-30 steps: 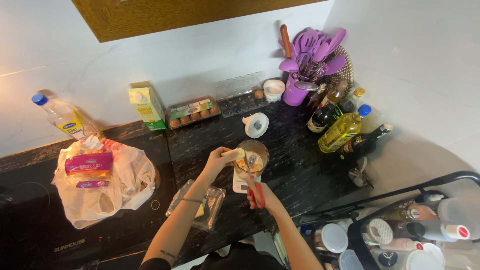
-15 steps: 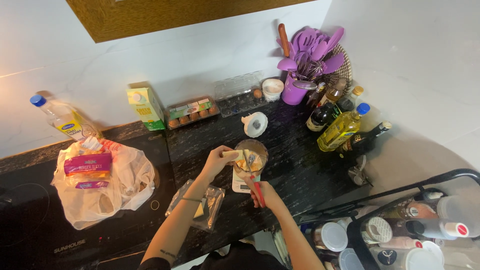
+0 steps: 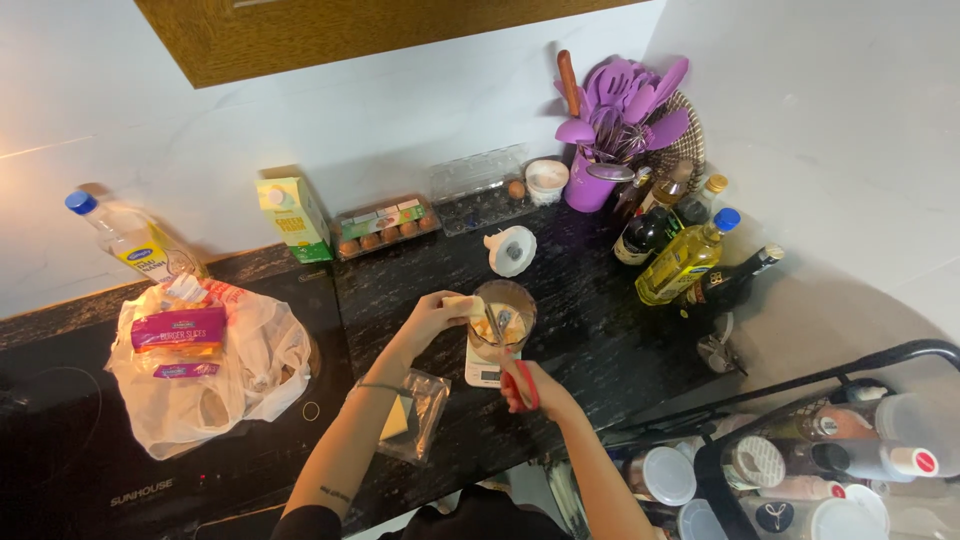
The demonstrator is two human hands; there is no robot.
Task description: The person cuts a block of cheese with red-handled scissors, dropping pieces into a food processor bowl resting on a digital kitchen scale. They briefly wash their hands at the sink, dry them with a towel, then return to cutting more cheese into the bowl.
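The person's left hand (image 3: 432,318) is closed around a pale yellow piece of cheese (image 3: 462,303) and holds it over the edge of a clear glass cup (image 3: 503,318). The right hand (image 3: 528,388) is shut on the red handles of a pair of scissors (image 3: 508,355), and the blades point up into the cup. Compared with half a second ago, very little has moved: both hands are in the same spot, and the scissors look tipped a tiny bit more toward the cheese. That looks like cutting going on, with the bits falling into the cup, where some yellow already shows.

The cup stands on a small white kitchen scale (image 3: 486,372), right between the two hands. Just left of the near arm lies a clear plastic wrapper (image 3: 415,415) with a yellow bit inside.

Farther left, a white plastic bag (image 3: 235,372) holds packs of cheese slices (image 3: 180,330). Far behind the cup sit a green and white carton (image 3: 293,218), an egg box (image 3: 385,226) and a small white lid (image 3: 511,250). To the right stand oil bottles (image 3: 685,260) and a purple pot of cooking tools (image 3: 610,125).
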